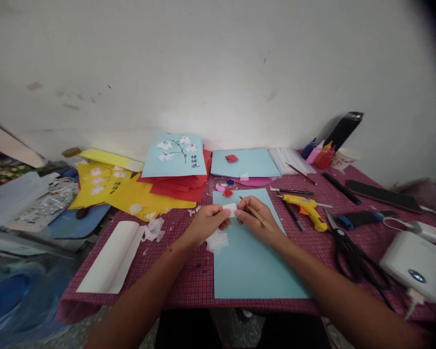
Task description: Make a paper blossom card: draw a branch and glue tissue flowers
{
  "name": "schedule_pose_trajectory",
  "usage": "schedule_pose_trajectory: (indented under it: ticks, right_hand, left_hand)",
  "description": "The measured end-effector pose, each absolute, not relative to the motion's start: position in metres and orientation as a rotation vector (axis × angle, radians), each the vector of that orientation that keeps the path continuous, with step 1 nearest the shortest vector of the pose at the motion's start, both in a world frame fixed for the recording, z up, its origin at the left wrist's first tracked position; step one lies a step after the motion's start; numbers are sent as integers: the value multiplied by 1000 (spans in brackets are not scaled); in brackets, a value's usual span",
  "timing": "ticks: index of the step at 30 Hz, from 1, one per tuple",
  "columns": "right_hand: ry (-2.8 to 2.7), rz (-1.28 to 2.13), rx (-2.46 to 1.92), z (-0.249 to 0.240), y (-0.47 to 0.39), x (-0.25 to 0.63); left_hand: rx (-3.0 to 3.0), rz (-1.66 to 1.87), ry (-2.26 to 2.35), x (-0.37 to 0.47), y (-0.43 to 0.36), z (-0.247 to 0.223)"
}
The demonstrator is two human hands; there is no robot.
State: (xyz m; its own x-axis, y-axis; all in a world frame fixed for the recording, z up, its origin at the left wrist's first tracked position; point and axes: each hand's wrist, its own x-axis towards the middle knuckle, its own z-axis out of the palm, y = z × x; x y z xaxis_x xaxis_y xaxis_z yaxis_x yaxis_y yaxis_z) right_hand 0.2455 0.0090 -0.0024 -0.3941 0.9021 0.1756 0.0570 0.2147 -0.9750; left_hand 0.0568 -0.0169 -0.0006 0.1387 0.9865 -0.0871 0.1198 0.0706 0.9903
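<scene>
Between both hands I hold a small piece of white paper point(230, 209) above a light blue sheet point(254, 271). My left hand point(212, 219) pinches its left edge with thumb and fingers. My right hand point(256, 218) pinches the right edge and also has a thin wooden stick point(260, 219) lying across its fingers. Several thin white paper pieces point(217, 241) lie below my left hand, partly on the blue sheet. Just beyond the hands sit a red paint lid point(227, 193), a dark blue one point(230, 182) and a pink one point(220, 187).
A yellow glue gun point(307, 208), black-handled scissors point(349, 252) and a white device point(417, 264) stand right. At the back is a blue card with white flowers point(174, 155) on red paper point(181, 189). Folded white paper point(111, 257) lies left. Paint bottles point(321, 154) stand by the wall.
</scene>
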Motion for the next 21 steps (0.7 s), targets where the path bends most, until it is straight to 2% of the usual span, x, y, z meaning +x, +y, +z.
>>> schedule_pose_trajectory:
  ticks: [13, 21]
  right_hand:
    - [-1655, 1278, -914, -4, 9, 245]
    - [-1547, 1300, -901, 1, 13, 247]
  left_hand:
    - [1340, 1001, 1223, 57, -17, 2]
    - [1143, 1083, 1249, 58, -14, 0]
